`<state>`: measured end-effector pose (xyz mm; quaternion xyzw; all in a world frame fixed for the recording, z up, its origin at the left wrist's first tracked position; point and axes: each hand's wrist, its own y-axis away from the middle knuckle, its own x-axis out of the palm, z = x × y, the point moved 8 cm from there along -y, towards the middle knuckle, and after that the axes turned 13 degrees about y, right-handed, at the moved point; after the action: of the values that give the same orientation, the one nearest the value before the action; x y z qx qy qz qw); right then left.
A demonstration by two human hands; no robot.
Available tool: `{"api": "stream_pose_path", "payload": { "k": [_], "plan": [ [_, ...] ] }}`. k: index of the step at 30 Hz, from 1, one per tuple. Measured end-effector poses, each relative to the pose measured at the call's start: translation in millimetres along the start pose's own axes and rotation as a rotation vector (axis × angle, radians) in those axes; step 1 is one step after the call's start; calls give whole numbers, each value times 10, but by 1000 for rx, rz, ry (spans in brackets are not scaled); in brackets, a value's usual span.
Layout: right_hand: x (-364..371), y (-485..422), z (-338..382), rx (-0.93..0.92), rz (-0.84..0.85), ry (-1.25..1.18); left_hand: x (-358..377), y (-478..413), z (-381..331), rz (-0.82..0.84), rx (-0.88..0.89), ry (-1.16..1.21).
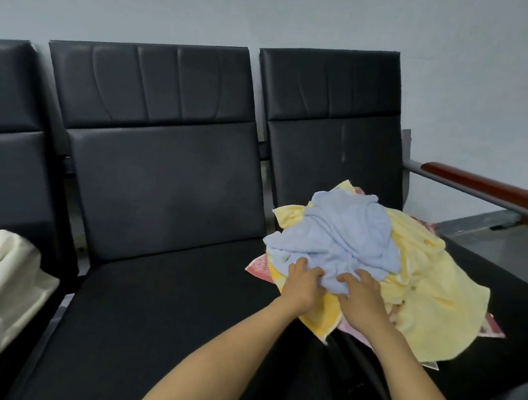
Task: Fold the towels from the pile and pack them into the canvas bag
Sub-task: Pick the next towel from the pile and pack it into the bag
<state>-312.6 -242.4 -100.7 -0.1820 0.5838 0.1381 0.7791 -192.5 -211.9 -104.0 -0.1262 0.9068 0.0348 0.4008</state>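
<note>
A crumpled pile of towels lies on the right black seat. On top sits a light blue towel (344, 235), over yellow towels (421, 290) and a pink patterned one (257, 267). My left hand (302, 284) and my right hand (362, 294) both grip the near edge of the blue towel, fingers curled into the cloth. The cream canvas bag (7, 280) rests on the left seat, partly cut off by the frame edge.
Three black padded seats stand in a row against a pale wall; the middle seat (163, 302) lies between the pile and the bag. A wooden armrest (486, 188) on a grey metal bar runs along the right side.
</note>
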Motion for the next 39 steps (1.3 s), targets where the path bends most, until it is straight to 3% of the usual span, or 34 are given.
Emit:
{"api": "stream_pose_path", "payload": {
  "k": [5, 9, 12, 14, 20, 22, 27, 30, 31, 33, 34, 37, 39],
  "plan": [
    [-101, -12, 0, 32, -107, -30, -272, 78, -155, -148, 211, 246],
    [-255, 8, 88, 58, -262, -92, -668, 417, -283, -96, 240, 725],
    [-276, 26, 319, -11, -240, -126, -957, 662, -185, -41, 218, 912],
    [-260, 42, 527, -50, -189, -94, -1107, 870, -20, -18, 161, 874],
    [-303, 240, 1355, -148, -106, 38, -1536, 1560, 736, 21, -81, 202],
    [-177, 354, 1739, -214, 15, -167, -1713, 1763, 994, -44, -135, 194],
    [291, 1002, 2727, -234, 650, -807, -2231, 2284, 1488, -298, -190, 527],
    [349, 1229, 3057, -282, 833, -1048, -2489, 2529, 1662, -484, -168, 701],
    [357, 1211, 3085, -325, 823, -1017, -2554, 2582, 1726, -545, -167, 757],
    [364, 1076, 3050, -422, 681, -724, -2596, 2643, 1813, -582, -185, 895],
    [368, 975, 3003, -446, 584, -552, -2545, 2634, 1825, -519, -182, 984],
    [345, 628, 2732, -371, 319, -174, -2144, 2578, 1617, -89, -128, 1293],
    [284, 467, 2523, -296, 202, -21, -1999, 2536, 1549, 18, -101, 1379]
  ]
}}
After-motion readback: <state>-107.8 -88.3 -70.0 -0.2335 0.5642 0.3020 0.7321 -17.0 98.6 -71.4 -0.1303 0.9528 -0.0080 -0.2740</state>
